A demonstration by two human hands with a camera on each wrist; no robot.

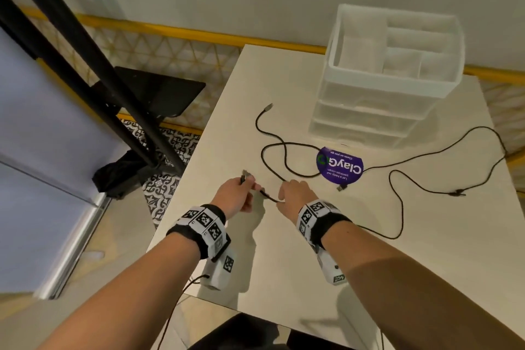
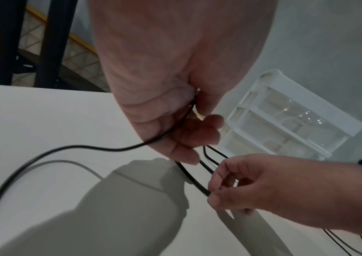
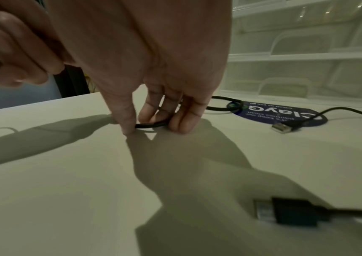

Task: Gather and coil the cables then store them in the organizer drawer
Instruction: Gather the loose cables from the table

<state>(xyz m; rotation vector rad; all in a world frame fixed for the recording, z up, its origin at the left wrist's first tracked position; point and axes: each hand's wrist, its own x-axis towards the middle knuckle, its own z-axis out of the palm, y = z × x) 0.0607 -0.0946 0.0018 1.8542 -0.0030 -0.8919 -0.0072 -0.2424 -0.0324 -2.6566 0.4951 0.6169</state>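
A black cable [image 1: 272,148] lies in loops on the white table [image 1: 284,264], with its far plug [image 1: 268,107] lying free. My left hand [image 1: 250,182] grips the near end of this cable, fingers curled round it [image 2: 186,121], a little above the table. A short way along, my right hand [image 1: 281,199] pinches the same cable [image 3: 151,125] between thumb and fingertips right at the table surface. A second black cable [image 1: 443,150] trails off to the right, its USB plug [image 1: 342,187] beside my right hand. The clear organizer [image 1: 383,99] stands at the back with its drawers closed.
A round purple sticker [image 1: 339,165] lies in front of the organizer, with cable running over it. More black cable [image 1: 402,207] with a joined connector [image 1: 457,193] lies at the right. The table's left edge is close to my left hand. A black plug [image 3: 291,213] lies near my right wrist.
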